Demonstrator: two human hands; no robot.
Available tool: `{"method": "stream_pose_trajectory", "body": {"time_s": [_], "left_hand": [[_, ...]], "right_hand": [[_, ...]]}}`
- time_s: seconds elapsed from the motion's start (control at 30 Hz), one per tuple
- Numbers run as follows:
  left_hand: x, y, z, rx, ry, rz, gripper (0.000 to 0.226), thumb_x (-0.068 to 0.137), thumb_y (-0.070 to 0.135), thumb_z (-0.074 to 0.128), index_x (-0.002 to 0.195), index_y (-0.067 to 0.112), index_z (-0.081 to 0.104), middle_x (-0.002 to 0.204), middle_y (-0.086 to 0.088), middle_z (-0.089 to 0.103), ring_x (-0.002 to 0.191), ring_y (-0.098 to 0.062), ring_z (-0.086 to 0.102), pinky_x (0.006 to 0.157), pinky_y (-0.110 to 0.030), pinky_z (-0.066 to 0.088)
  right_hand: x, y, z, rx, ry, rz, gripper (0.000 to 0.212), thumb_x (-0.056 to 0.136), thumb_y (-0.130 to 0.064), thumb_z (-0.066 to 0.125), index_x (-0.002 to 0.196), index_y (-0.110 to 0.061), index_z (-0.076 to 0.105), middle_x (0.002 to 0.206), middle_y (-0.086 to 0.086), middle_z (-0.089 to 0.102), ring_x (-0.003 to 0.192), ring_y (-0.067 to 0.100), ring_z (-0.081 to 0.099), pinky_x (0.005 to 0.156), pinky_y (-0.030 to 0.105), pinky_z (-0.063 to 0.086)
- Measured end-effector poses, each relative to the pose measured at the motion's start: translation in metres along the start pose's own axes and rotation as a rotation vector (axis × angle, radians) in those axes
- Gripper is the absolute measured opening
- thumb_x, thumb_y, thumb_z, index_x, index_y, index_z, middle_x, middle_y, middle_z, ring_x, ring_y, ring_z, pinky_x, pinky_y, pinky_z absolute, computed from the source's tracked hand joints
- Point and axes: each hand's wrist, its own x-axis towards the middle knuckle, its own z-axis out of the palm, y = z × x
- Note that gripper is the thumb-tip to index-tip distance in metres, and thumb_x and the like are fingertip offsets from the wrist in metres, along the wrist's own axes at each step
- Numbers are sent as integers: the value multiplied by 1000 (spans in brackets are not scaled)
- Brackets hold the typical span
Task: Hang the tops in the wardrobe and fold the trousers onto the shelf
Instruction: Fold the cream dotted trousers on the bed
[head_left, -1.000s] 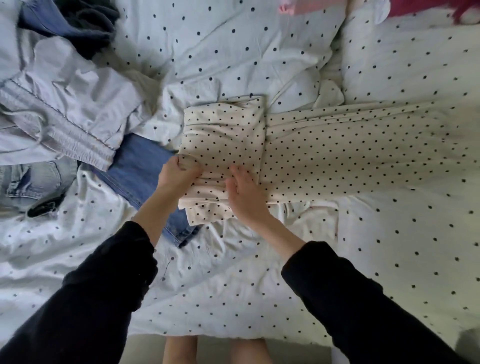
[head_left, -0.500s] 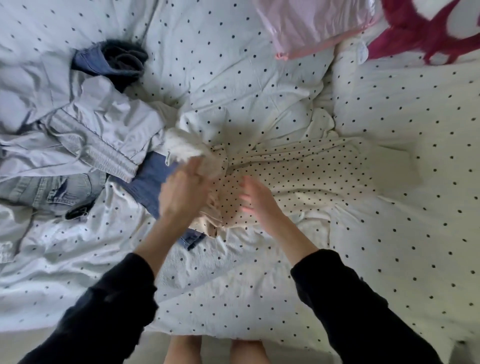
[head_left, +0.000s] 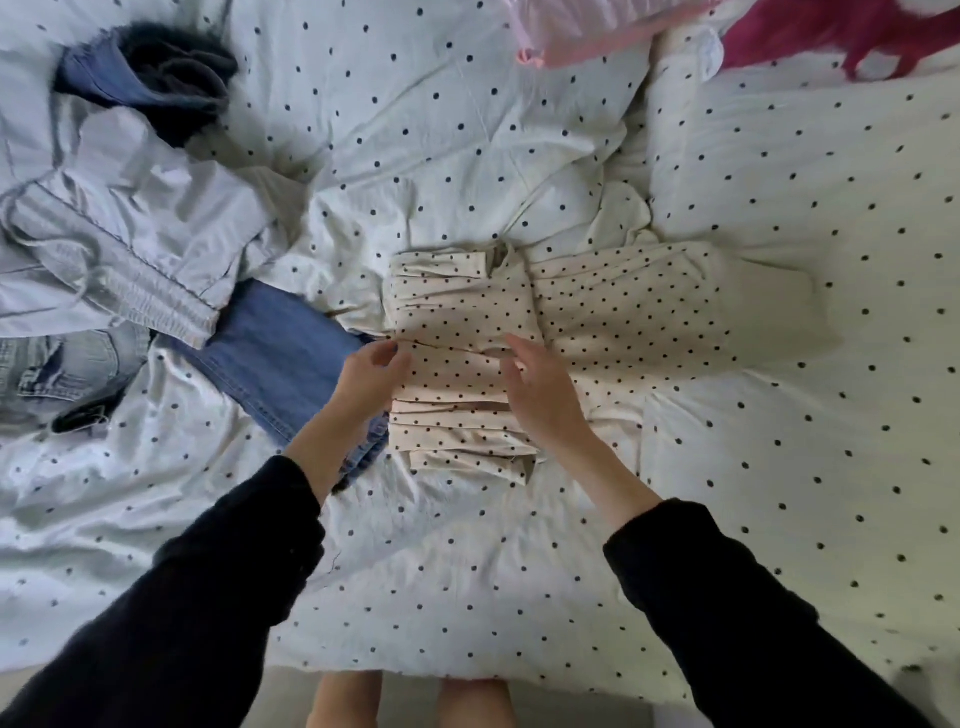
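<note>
Left of left hand (head_left: 371, 371): blue jeans (head_left: 275, 358), pale grey garment (head_left: 119, 249) piled close. Right of right hand (head_left: 540, 395): dotted trousers (head_left: 623, 312) stretched flat, open duvet (head_left: 805, 467) beyond. Near edge unobstructed.

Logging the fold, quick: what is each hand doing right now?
Left hand: open, fingers touching the dotted trousers.
Right hand: open, holding nothing.
</note>
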Motion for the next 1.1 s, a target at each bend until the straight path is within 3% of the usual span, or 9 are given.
{"method": "stream_pose_trajectory", "body": {"time_s": [0.13,0.27,0.47,0.63,0.77,0.8,0.87,1.0,1.1], "left_hand": [[9,7,-18,-392,-203,-281,23,98,14,46,118,15,59,95,-2,62,85,-15,59,74,-37,50],[13,14,-22,-287,-346,-301,16,92,17,57,108,17,61,106,-2,64,95,-16,59,87,-44,46],[10,18,-9,-162,-189,-211,38,84,-3,62,117,16,58,83,2,59,67,-10,50,60,-28,40],[-7,21,-48,-220,-180,-197,46,84,-5,60,123,19,54,100,-7,64,81,-16,62,63,-29,45],[-26,38,-89,-102,-109,-145,47,87,-1,58,127,23,52,95,-3,62,90,-17,57,81,-37,38],[-30,45,-96,-82,-80,-126,47,87,-1,58,127,23,52,94,-3,61,94,-19,56,83,-37,36],[-39,59,-99,-29,-20,-51,44,89,2,57,129,21,51,96,-6,58,89,-19,55,80,-34,38],[-59,78,-49,98,-53,140,42,91,8,56,131,15,47,83,-1,58,67,-16,54,56,-23,44],[-70,83,10,102,-232,195,44,91,3,47,132,20,49,90,1,57,66,-15,57,54,-18,51]], "right_hand": [[1,7,16,-343,-123,-107,48,101,-26,38,148,-22,27,156,6,20,144,22,14,117,40,16],[0,8,21,-463,-191,-134,52,100,-31,40,149,-25,24,158,8,13,145,28,10,118,43,11],[5,-3,24,-440,-201,-51,48,102,-29,31,149,-27,22,159,7,4,145,31,4,117,52,12],[8,-26,35,-220,-192,-21,50,103,-33,25,151,-24,14,159,8,-4,146,29,-1,118,46,8],[10,-57,49,-2,-349,-43,52,103,-39,23,151,-28,9,153,7,21,109,19,52,91,35,41],[11,-65,50,82,-384,-34,51,103,-38,23,151,-25,11,134,0,44,94,8,52,85,26,40],[14,-73,47,289,-410,54,50,103,-41,24,149,-21,23,88,-18,44,76,-5,40,86,23,40],[12,-53,18,679,-215,351,49,97,-51,34,133,-20,47,133,2,51,119,19,49,104,48,35],[-4,-16,-24,880,-26,445,33,99,-44,34,107,-23,59,117,-1,63,99,13,60,88,41,46]]}}
